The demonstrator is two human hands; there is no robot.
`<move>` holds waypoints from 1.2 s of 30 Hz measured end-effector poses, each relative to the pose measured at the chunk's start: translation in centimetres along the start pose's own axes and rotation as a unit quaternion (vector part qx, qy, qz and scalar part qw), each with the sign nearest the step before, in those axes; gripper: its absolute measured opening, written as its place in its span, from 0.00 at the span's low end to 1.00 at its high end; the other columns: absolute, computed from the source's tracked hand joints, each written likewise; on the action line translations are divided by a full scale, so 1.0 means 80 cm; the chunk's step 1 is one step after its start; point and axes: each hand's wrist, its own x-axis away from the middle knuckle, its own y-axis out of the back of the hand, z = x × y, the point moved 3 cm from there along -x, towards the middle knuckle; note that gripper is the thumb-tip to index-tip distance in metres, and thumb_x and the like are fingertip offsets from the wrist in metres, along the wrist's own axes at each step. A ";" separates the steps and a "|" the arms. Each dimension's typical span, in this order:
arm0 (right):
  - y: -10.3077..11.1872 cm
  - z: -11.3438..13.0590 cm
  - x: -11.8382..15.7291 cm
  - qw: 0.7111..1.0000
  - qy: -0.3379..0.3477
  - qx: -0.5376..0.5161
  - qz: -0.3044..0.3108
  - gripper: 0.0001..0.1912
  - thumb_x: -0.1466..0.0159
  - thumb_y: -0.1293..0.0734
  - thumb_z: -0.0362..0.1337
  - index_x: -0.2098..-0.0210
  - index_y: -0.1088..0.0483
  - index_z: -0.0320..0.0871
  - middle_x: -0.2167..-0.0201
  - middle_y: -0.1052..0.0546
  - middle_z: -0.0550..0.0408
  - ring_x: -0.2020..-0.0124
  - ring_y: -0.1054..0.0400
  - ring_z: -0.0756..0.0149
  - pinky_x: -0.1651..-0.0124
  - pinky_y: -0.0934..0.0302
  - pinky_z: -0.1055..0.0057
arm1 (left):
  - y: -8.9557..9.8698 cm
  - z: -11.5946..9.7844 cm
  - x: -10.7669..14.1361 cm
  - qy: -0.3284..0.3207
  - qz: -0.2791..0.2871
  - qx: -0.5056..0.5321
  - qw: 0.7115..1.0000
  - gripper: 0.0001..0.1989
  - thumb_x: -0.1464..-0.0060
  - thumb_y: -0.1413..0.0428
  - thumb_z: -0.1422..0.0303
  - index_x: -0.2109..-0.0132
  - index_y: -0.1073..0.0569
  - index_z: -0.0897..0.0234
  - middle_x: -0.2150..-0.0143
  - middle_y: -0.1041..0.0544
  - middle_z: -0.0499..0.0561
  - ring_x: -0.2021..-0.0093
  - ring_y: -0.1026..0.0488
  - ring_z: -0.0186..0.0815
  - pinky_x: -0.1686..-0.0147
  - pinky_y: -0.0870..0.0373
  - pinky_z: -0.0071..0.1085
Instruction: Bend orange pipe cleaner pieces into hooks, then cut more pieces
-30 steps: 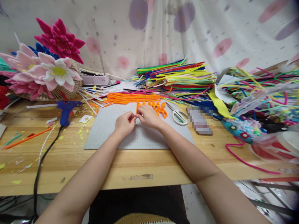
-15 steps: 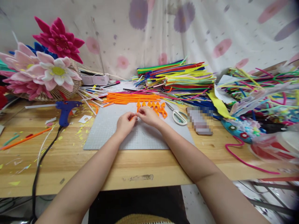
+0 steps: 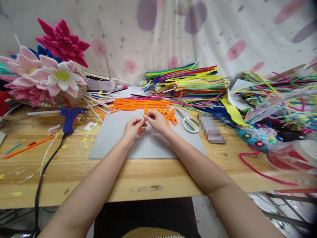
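Over the grey cutting mat (image 3: 111, 145), my left hand (image 3: 133, 128) pinches an orange pipe cleaner (image 3: 140, 130), whose lower end sticks out below the fingers. My right hand (image 3: 156, 121) closes on the same strip just to the right, its fingertips touching the left ones; the upper end rises above them. Bent orange pieces (image 3: 171, 115) lie on the mat behind and right of my right hand. Straight orange pipe cleaners (image 3: 138, 104) are piled along the mat's back edge.
Scissors (image 3: 190, 124) lie at the mat's right, beside a blurred phone-like object (image 3: 212, 129). A blue glue gun (image 3: 68, 119) with a black cord is at left, near felt flowers (image 3: 61, 76). Bundles of coloured pipe cleaners (image 3: 185, 79) fill the back. Yellow scraps dot the table.
The orange pipe cleaner between my hands has turned more upright, its lower end now showing beneath my left fingers. Both hands have shifted slightly.
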 end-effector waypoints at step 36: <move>-0.002 -0.031 0.002 0.925 -0.133 -0.318 0.160 0.08 0.57 0.31 0.37 0.80 0.31 0.40 0.83 0.33 0.62 0.80 0.44 0.77 0.73 0.50 0.75 | 0.020 -0.035 -0.009 -0.401 -0.060 -0.445 0.798 0.12 0.47 0.49 0.67 0.57 0.24 0.56 0.47 0.32 0.53 0.44 0.41 0.40 0.44 0.46 0.41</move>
